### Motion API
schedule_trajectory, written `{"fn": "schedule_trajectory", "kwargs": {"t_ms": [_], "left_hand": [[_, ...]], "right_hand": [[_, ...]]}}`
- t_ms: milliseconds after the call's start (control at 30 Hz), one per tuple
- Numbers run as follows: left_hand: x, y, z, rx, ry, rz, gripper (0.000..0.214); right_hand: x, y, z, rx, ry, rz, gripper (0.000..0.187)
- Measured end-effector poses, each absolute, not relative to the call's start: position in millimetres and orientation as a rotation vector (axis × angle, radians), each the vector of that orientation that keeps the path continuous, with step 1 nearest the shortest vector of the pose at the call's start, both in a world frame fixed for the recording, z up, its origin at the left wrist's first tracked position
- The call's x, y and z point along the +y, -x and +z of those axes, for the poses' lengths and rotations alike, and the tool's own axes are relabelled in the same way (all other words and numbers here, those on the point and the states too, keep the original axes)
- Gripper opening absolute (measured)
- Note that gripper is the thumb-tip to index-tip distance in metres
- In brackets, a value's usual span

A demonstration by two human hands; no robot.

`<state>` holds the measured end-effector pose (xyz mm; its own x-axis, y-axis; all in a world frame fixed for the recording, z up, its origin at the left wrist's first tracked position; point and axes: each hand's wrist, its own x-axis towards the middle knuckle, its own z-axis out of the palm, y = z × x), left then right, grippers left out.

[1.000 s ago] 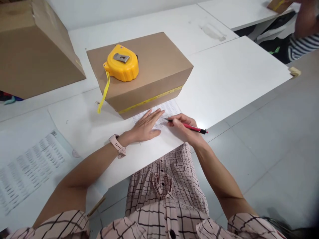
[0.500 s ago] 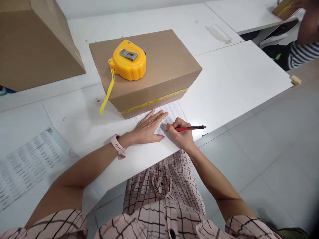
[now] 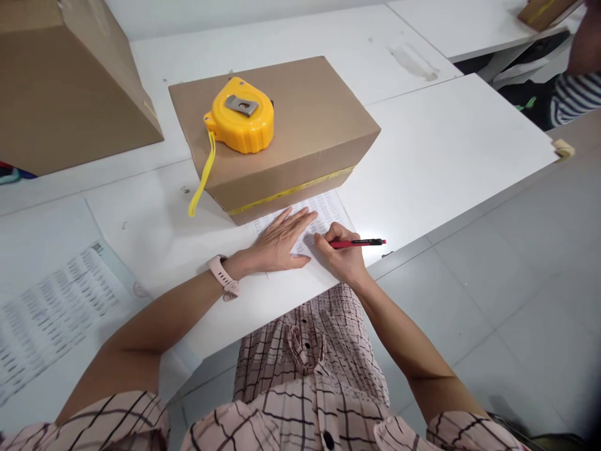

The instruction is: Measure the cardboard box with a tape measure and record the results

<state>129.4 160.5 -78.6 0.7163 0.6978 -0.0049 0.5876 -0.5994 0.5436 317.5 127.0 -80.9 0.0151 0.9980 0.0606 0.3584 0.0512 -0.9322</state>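
Note:
My left hand [image 3: 279, 241] lies flat with fingers spread on a printed sheet of paper [image 3: 323, 210] at the near edge of the white table [image 3: 446, 144]. My right hand [image 3: 340, 254] is closed round a red pen [image 3: 359, 242], its tip on the sheet just right of the left fingers. A pink watch sits on my left wrist. Just behind the sheet stands a closed cardboard box [image 3: 300, 119] with a yellow strip along its lower front edge. A yellow tape measure [image 3: 241, 123] rests on the box's top, its yellow strap hanging over the left side.
A bigger cardboard box [image 3: 70, 81] stands at the far left. Another printed sheet [image 3: 51, 313] lies at the near left. At the far right another person in a striped sleeve [image 3: 575, 94] sits by a table bearing a cardboard box [image 3: 547, 11]. Grey floor tiles lie to the right.
My right hand has turned the pen from pointing down-right to lying nearly level and has shifted slightly towards the left hand. The left hand has stayed flat on the sheet.

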Motion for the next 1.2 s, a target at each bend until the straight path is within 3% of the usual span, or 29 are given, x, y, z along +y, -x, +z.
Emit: {"fn": "schedule_trajectory", "kwargs": {"t_ms": [1200], "left_hand": [[160.1,-129.1,-75.3,0.982,-2.391,0.253,0.090]], "right_hand": [[131.7,-322.2,-80.5,-1.488,1.418,0.983,0.031]]}}
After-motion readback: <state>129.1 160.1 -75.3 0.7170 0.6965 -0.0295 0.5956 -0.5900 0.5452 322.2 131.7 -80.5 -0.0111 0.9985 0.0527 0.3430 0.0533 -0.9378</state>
